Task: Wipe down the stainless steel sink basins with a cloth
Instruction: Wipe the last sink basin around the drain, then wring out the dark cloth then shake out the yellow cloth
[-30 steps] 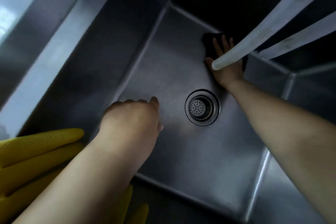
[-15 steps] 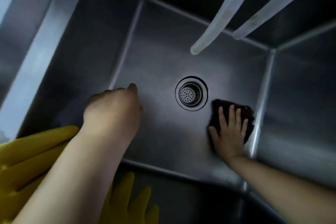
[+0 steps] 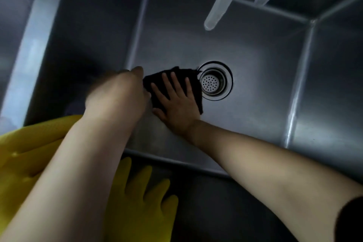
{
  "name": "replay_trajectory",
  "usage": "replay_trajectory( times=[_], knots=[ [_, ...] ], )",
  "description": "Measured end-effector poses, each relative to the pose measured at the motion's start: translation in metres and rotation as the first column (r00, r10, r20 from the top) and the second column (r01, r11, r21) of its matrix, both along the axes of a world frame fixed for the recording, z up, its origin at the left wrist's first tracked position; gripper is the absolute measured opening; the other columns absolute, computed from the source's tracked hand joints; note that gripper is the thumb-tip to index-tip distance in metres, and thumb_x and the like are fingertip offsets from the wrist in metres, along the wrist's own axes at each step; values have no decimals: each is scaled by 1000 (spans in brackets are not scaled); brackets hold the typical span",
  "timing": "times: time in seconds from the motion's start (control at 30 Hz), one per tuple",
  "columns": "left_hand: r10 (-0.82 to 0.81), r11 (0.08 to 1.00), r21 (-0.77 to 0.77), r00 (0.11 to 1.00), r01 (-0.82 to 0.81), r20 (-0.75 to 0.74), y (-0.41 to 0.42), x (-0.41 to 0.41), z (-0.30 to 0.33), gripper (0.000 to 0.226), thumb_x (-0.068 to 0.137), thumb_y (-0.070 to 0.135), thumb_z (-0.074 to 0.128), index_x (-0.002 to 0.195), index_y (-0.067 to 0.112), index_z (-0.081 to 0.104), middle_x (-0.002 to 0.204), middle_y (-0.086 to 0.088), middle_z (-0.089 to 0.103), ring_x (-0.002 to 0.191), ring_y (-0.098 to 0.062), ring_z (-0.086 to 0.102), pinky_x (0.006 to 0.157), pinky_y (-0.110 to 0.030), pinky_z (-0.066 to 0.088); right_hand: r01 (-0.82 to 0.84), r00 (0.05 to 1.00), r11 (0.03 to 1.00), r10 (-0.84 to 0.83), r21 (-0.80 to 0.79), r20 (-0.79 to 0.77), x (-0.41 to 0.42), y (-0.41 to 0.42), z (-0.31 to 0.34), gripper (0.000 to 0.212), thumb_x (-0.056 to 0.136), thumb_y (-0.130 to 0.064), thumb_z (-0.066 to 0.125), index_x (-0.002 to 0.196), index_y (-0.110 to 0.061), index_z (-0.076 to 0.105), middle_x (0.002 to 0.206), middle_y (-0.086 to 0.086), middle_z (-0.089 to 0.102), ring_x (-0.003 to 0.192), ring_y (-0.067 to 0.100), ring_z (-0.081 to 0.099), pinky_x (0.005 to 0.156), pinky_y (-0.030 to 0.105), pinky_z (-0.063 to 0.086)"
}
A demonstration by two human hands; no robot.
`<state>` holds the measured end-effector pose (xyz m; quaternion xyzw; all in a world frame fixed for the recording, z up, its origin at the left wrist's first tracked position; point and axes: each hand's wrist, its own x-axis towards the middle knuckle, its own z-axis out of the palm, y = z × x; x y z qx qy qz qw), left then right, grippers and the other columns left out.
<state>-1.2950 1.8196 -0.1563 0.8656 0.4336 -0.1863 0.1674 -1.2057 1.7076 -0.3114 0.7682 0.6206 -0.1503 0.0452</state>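
Cloth (image 3: 193,80), dark and crumpled, lies flat on the floor of the stainless steel sink basin (image 3: 255,49), just left of the drain strainer (image 3: 213,81), its right edge touching or overlapping the strainer's rim. Proceeding from the left: yellow rubber gloves (image 3: 141,198) are draped over the near edge of the sink at the lower left, partly covered by the left forearm. The left hand (image 3: 117,94) reaches into the basin at its left side, back of the hand toward the camera; its fingers point down and away and are mostly hidden, so whether they are curled or straight cannot be determined, and no object is seen in its grasp. It sits just beside the cloth's left edge; contact cannot be confirmed. Immediately to the right, the right hand (image 3: 174,100) is laid palm-down on the cloth with fingers straight and spread, pressing it against the basin floor rather than clutching it. The cloth extends beyond the fingertips on the far side and toward the strainer on the right. Two pale translucent hoses (image 3: 218,4) hang above the far part of the basin, well apart from both hands.
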Motion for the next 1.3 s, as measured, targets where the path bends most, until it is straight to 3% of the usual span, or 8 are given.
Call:
replay_trajectory(
  times=[0.47, 0.6, 0.73, 0.87, 1.03, 1.13, 1.23, 1.3],
  knots=[
    [39, 988, -144, 995, -52, -92, 3, -6, -14, 57, 83, 42, 60, 133, 21, 43, 132, -16, 54, 116, -37, 53, 96, -45, 46, -510, 859, 859, 507, -38, -75, 63, -166, 27, 63, 86, -51, 55, 143, -28, 39, 152, 6, 34, 141, 30, 26, 109, 60, 15],
    [24, 988, -146, 995, -39, -102, -2, -4, -8, 49, 87, 41, 55, 130, 21, 44, 132, -15, 53, 115, -36, 52, 92, -42, 47, -40, 997, 985, 27, -169, -76, 107, -188, 40, 76, 89, -40, 59, 149, -27, 14, 157, 6, 8, 145, 32, 5, 115, 55, 7],
    [17, 991, -134, 999, -21, -31, -9, -1, 11, 44, 92, 37, 51, 132, 19, 45, 126, -16, 57, 111, -37, 55, 87, -40, 48, 533, 837, 804, -547, -265, 24, 121, -176, 50, 71, 98, -36, 41, 150, -25, -7, 156, 3, -19, 144, 22, -19, 115, 41, -10],
    [-152, 977, 162, 987, 141, 57, -20, 7, 32, 22, 91, 30, 51, 104, 12, 55, 94, -12, 65, 82, -35, 60, 57, -32, 36, 684, 711, 661, -698, -308, 83, 105, -172, 66, 69, 98, -17, 43, 152, -14, -1, 159, 16, -7, 147, 29, -4, 117, 34, 0],
    [-211, 949, 254, 974, 185, 78, -23, 14, 54, 12, 88, 19, 51, 92, 13, 60, 80, -7, 65, 72, -30, 60, 53, -28, 26, 695, 660, 569, -747, -439, 76, 98, -172, 100, 70, 92, -5, 43, 152, -22, 11, 160, 5, 11, 143, 24, 23, 113, 30, 23],
    [-236, 947, 251, 965, 202, 112, -26, 15, 68, 9, 86, 17, 54, 90, 13, 62, 77, -7, 67, 71, -30, 62, 54, -28, 26, 726, 495, 453, -866, -517, -64, 97, -165, 124, 65, 88, -8, 55, 147, -22, 32, 150, 6, 38, 132, 26, 43, 107, 27, 34],
    [-297, 927, 268, 950, 263, 93, -28, 19, 87, 7, 76, 10, 66, 82, 11, 65, 67, -7, 66, 60, -29, 61, 50, -25, 26, 716, 1, 239, -940, -656, -342, 81, -160, 146, 59, 79, 6, 65, 135, -8, 50, 121, 14, 62, 108, 32, 60, 93, 35, 49],
    [-338, 901, 316, 938, 298, 77, -31, 21, 104, 17, 60, 4, 77, 69, 11, 65, 54, -4, 61, 46, -27, 58, 46, -22, 26, 690, -200, 199, -872, -696, -447, 68, -155, 164, 53, 80, 10, 62, 130, -7, 55, 106, 13, 65, 95, 31, 63, 81, 36, 53]
  ],
)
